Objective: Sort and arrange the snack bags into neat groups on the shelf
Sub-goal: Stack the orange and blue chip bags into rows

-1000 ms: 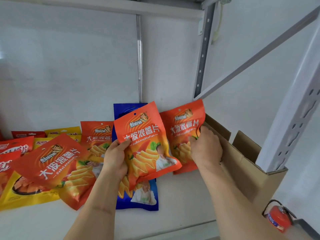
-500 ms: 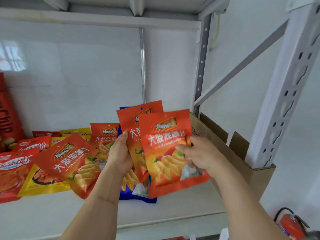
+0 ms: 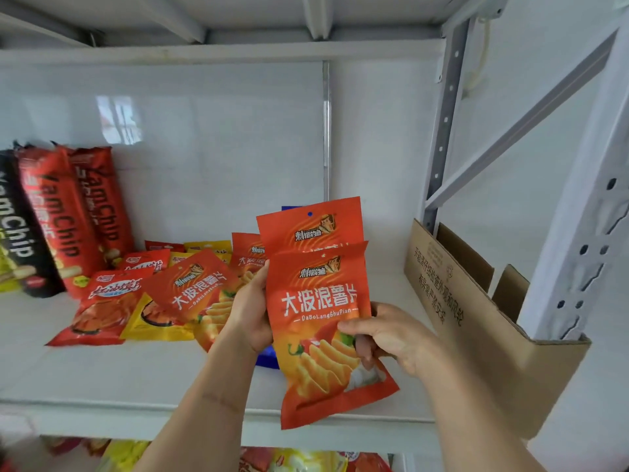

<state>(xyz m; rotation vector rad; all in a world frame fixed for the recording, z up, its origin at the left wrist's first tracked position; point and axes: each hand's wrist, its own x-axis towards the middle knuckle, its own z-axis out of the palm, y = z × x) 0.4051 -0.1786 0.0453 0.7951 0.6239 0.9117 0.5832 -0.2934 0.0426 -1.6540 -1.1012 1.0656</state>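
Two orange potato-chip bags are stacked in my hands above the white shelf [image 3: 102, 376]. The front orange bag [image 3: 320, 321] covers most of the rear orange bag [image 3: 306, 223], whose top sticks out above it. My left hand [image 3: 250, 315] grips the stack's left edge. My right hand [image 3: 384, 335] pinches the front bag's right side. A blue bag [image 3: 265, 359] lies on the shelf behind them, mostly hidden. More orange bags [image 3: 197, 287], red bags [image 3: 109, 301] and yellow bags [image 3: 153, 321] lie loose in a pile on the left.
Tall red and black YamChip bags [image 3: 64, 212] stand against the back wall at far left. A brown cardboard box [image 3: 483, 321] sits at the shelf's right end beside the grey upright post [image 3: 578, 253]. More snack bags [image 3: 292, 461] show on the shelf below.
My right hand carried its orange bag left and laid it over the bag in my left hand, so the two now overlap. The view has tilted up and left, revealing the YamChip bags.
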